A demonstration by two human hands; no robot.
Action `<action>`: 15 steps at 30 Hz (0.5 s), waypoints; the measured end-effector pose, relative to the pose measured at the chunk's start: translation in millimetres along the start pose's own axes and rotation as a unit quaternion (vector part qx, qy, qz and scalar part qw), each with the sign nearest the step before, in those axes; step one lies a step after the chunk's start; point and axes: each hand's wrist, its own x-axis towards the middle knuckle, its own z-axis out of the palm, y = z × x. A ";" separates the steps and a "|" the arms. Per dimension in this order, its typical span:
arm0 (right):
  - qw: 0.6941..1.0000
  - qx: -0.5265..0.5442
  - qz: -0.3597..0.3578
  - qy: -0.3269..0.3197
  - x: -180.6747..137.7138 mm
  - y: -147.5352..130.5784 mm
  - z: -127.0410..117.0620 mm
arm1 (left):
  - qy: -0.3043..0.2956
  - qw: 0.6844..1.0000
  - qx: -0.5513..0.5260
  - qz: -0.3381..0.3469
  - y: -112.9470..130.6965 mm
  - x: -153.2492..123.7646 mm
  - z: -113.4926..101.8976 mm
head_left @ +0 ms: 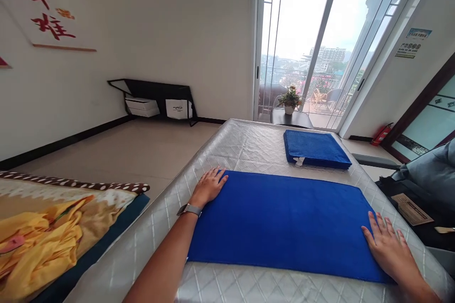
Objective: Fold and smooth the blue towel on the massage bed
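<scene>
A blue towel (284, 225) lies spread flat on the silvery quilted mattress (245, 139). My left hand (210, 184) rests at its far left corner, fingers stretched out and partly over the edge; a watch band circles that wrist. At the towel's right edge, my right hand (387, 241) lies with its fingers spread, the thumb side over the cloth. Neither hand grips anything. Beyond the flat towel sits a neat stack of folded blue towels (316, 146), with a white tag (299, 161) hanging from its near side.
Left of the mattress lies a patterned blanket (106, 213) with crumpled yellow cloth (53, 236) on it. A potted plant (289, 99) stands on a dark chair (291, 119) before the glass door. Dark bags (433, 175) crowd the right side. A black rack (159, 97) stands by the wall.
</scene>
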 end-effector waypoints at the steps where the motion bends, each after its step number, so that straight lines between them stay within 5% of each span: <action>1: 1.000 0.000 -0.012 0.008 5.1 -15.7 -8.1 | 0.003 1.000 0.000 0.000 0.0 0.1 0.4; 4: 0.994 0.013 -0.109 -0.011 19.3 -87.9 -39.5 | 0.008 1.000 0.000 0.003 -0.2 0.1 1.0; 8: 0.967 0.076 -0.231 -0.080 24.5 -220.5 -74.5 | 0.021 1.000 -0.012 0.003 0.4 -1.4 -0.1; 15: 0.910 0.194 -0.338 -0.144 14.9 -419.4 -71.8 | 0.017 0.999 -0.042 -0.004 -1.8 -1.6 -0.9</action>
